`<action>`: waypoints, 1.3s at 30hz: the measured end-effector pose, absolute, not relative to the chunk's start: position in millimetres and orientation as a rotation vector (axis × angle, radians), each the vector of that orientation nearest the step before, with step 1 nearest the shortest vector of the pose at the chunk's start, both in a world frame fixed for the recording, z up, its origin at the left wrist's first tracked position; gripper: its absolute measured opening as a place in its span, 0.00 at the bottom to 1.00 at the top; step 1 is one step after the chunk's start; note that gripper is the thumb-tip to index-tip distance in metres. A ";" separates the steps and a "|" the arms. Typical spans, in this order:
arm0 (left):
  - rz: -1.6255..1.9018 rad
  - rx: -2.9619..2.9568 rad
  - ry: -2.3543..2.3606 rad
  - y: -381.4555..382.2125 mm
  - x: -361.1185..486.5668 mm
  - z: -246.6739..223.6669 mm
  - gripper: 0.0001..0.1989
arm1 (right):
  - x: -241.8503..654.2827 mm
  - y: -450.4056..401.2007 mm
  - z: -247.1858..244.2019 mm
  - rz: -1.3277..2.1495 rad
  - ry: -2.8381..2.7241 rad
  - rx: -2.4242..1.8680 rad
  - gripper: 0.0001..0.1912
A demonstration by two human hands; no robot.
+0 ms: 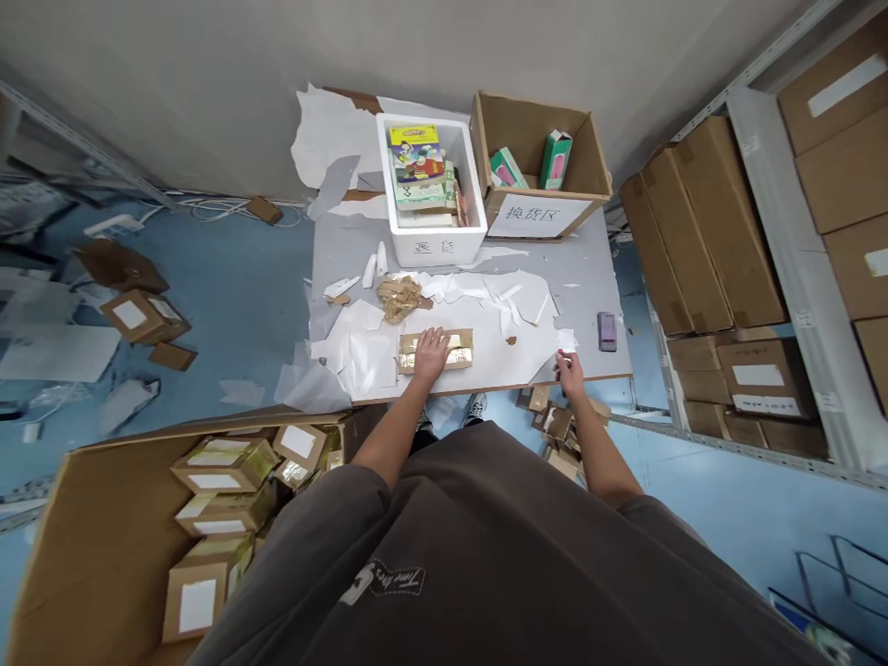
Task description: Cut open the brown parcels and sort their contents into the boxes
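A small cardboard box (459, 355), bound with shiny tape, lies near the table's front edge. My left hand (431, 353) rests on its top with the fingers stretched out flat. To the right, my right hand (570, 372) is closed in a pinch at the table's front edge. A tiny red spot shows at its fingertips; what it belongs to is too small to make out. Just beyond those fingertips lies a white slip of paper (567, 339). Crumpled brown paper (400, 298) sits behind the small box.
A white foam box (437, 248) of books and a cardboard carton (600, 176) with green-and-pink boxes stand at the table's back. A phone (607, 331) lies right. Torn paper covers much of the table (589, 277). A large carton (90, 527) of parcels stands left; shelves (797, 277) line the right.
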State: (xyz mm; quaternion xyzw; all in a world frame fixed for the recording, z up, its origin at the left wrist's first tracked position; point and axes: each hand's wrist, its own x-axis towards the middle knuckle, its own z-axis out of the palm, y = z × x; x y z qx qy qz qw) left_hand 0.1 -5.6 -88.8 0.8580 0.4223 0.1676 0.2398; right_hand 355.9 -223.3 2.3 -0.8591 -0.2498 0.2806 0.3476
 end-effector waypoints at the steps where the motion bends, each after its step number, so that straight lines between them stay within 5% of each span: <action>1: 0.459 2.348 1.157 -5.8 -0.3 -88.8 0.20 | 350.8 -220.5 -3.4 0.797 -0.577 -2.140 0.33; 6: 0.403 2.370 1.214 -7.2 -0.4 -85.8 0.22 | 322.3 -198.1 -31.5 0.982 -0.467 -2.002 0.36; 22: 0.324 2.398 1.441 -12.5 9.8 -75.4 0.23 | 301.8 -182.5 -43.9 1.390 -0.908 -1.988 0.22; 28: 0.383 2.371 1.506 -21.8 15.1 -74.8 0.24 | 269.2 -148.9 -30.0 1.343 -1.486 -1.983 0.15; 39: 0.375 2.344 1.476 -28.5 15.7 -73.8 0.24 | 224.5 -100.8 -17.9 1.021 -1.893 -2.229 0.16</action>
